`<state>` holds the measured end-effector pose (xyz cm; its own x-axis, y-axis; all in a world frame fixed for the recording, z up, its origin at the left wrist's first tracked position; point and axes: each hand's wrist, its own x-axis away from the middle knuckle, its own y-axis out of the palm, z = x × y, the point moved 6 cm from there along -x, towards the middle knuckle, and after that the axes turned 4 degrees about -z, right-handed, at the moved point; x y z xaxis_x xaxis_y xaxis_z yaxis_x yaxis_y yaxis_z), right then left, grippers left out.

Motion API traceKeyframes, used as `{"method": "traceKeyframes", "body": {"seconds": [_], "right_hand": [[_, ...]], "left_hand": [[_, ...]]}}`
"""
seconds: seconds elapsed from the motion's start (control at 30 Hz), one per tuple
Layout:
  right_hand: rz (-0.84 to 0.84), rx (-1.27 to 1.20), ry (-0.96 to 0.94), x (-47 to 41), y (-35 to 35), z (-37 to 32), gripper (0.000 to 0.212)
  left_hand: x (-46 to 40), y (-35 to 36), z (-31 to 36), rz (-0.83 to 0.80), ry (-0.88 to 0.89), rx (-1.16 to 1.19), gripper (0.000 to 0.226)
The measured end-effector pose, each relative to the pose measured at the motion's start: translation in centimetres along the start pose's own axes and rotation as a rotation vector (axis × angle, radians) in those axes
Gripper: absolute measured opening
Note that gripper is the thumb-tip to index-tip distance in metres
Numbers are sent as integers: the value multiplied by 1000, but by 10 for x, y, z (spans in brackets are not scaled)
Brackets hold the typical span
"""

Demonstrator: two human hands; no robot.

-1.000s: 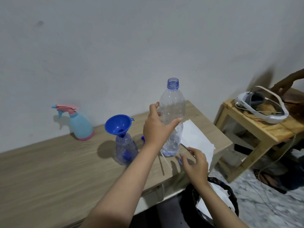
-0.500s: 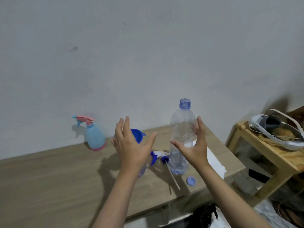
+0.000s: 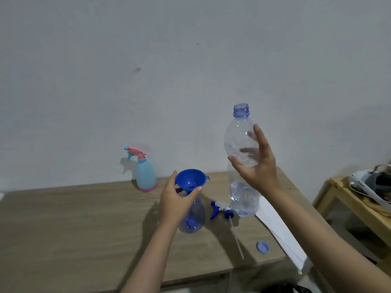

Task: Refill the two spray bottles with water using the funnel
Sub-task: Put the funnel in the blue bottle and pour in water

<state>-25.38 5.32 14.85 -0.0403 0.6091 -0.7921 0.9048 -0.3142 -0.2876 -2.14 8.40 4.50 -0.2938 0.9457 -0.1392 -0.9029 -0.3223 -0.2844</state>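
Observation:
My right hand [image 3: 257,166] grips the middle of a clear, uncapped water bottle [image 3: 241,144] and holds it upright above the table, with a little water in its bottom. My left hand [image 3: 176,200] holds the neck of a clear spray bottle [image 3: 193,218] that stands on the table [image 3: 63,229]. A blue funnel [image 3: 190,179] sits in that bottle's mouth. Its blue and white spray head [image 3: 221,209] with dip tube lies beside it. A light blue spray bottle [image 3: 146,173] with a pink head stands at the wall.
A blue bottle cap [image 3: 263,247] lies near the table's front right. White paper [image 3: 281,233] hangs over the right edge. A small wooden stool [image 3: 357,208] with a white headset [image 3: 372,182] stands to the right. A dark bin [image 3: 281,289] sits below.
My right hand closed on the water bottle and lifted it off the table. My left hand moved from mid-air onto the clear spray bottle's neck under the funnel.

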Motion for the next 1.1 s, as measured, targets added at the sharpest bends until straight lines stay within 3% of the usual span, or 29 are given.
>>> {"method": "traceKeyframes", "body": {"seconds": [0.17, 0.33, 0.43, 0.73, 1.1], "right_hand": [[-318, 11, 32, -22, 5, -32, 96], [-743, 215, 87, -8, 22, -37, 93], [-896, 292, 174, 5, 25, -32, 92], [-1115, 482, 283, 20, 22, -26, 92], [-1214, 572, 318, 16, 30, -29, 93]], "left_hand": [[-1, 0, 3, -10, 14, 75, 60], [-1, -3, 8, -16, -4, 58, 56], [-1, -3, 10, -32, -14, 55, 56], [-5, -4, 9, -48, -12, 43, 64], [-10, -7, 11, -77, -10, -15, 73]]}}
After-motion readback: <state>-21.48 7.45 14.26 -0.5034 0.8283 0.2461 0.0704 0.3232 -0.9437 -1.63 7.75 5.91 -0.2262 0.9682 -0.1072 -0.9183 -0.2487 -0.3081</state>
